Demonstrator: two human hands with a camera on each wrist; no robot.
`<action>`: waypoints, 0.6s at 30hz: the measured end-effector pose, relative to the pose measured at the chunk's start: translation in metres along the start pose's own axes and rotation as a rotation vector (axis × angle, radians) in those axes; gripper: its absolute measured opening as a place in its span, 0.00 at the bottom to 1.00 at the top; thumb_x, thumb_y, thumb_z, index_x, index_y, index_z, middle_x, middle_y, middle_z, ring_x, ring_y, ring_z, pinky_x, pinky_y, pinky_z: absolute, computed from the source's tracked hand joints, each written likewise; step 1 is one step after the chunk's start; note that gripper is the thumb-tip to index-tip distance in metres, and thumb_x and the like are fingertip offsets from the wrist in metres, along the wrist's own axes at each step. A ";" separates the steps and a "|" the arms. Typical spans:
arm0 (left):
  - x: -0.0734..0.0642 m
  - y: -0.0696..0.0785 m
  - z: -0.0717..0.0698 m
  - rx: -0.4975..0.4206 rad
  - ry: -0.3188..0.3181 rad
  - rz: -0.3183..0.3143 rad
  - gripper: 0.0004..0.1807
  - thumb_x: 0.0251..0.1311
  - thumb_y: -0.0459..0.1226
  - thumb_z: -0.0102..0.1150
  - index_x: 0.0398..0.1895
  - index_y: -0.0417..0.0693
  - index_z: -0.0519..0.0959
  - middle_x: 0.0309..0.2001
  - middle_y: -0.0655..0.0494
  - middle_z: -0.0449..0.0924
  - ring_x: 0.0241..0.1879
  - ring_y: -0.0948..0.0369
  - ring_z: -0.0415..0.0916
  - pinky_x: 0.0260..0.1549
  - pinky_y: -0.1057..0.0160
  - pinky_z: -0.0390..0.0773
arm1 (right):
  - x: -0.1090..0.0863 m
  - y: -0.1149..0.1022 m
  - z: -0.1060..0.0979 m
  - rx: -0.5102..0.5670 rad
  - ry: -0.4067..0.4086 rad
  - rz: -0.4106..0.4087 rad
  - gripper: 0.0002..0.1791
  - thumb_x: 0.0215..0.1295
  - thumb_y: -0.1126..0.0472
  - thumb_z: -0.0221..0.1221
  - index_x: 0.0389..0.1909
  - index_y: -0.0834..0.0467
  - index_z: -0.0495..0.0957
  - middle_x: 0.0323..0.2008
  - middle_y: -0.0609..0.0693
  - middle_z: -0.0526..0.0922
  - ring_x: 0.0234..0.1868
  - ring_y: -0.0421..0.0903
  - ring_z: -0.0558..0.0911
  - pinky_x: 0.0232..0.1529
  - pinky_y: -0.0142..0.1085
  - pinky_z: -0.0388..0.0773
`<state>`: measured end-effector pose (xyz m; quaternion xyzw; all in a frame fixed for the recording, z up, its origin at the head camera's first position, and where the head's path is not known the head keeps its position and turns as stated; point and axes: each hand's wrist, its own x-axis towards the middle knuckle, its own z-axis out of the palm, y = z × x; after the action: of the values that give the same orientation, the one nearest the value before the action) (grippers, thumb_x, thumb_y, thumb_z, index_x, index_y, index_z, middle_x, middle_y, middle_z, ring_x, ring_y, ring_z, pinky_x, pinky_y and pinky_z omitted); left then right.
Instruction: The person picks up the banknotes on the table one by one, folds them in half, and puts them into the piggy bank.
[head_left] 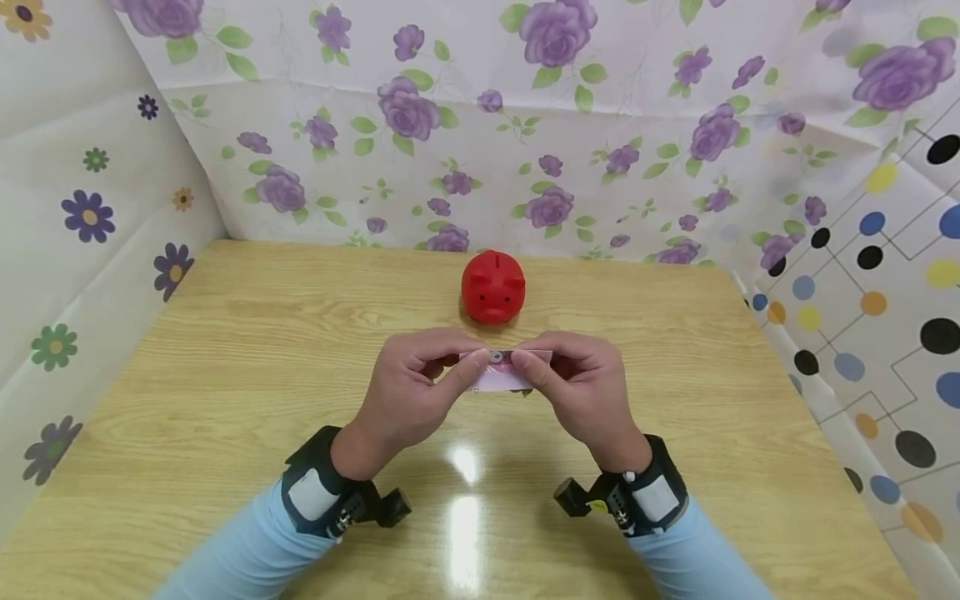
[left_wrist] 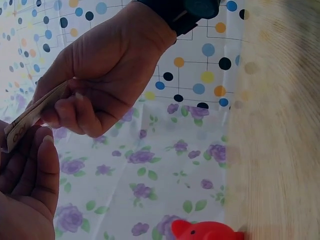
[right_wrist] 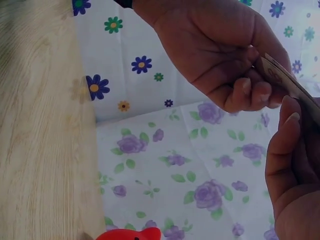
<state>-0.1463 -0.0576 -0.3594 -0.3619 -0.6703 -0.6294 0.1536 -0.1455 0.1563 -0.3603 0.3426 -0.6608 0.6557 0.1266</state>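
Note:
A folded pinkish banknote (head_left: pixel 495 381) is stretched between my two hands above the table, in the middle of the head view. My left hand (head_left: pixel 411 379) pinches its left end, thumb on the near face and fingers behind. On the right end, my right hand (head_left: pixel 583 379) has the same kind of pinch. Printed digits show on the other face of the banknote (right_wrist: pixel 280 77) in the right wrist view, where its layers lie close together. Just beyond the hands stands a red piggy bank (head_left: pixel 492 287), snout toward me, with a slot on top.
The light wooden table (head_left: pixel 247 350) reaches back to a wall sheet (head_left: pixel 322 200) with purple flowers. A dotted sheet (head_left: pixel 847 333) hangs at the right, and a sheet with small flowers (head_left: pixel 67 292) at the left. Both wrists wear black straps with cameras.

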 end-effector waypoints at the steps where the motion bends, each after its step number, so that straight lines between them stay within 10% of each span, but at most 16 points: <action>1: 0.000 0.000 -0.001 0.007 0.002 -0.003 0.10 0.61 0.22 0.63 0.41 0.38 0.89 0.36 0.47 0.89 0.28 0.63 0.77 0.20 0.69 0.71 | 0.000 0.000 0.000 0.011 0.001 0.004 0.05 0.68 0.69 0.64 0.39 0.65 0.87 0.31 0.44 0.88 0.25 0.42 0.79 0.26 0.31 0.80; 18: 0.000 0.000 -0.001 -0.008 0.008 -0.095 0.08 0.64 0.23 0.61 0.41 0.35 0.87 0.33 0.45 0.87 0.26 0.63 0.76 0.23 0.69 0.78 | 0.000 0.002 -0.005 -0.017 0.055 0.083 0.09 0.73 0.67 0.60 0.41 0.68 0.86 0.34 0.43 0.89 0.25 0.42 0.79 0.26 0.31 0.79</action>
<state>-0.1462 -0.0590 -0.3592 -0.3277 -0.6837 -0.6400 0.1246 -0.1483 0.1604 -0.3614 0.2956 -0.6763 0.6639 0.1202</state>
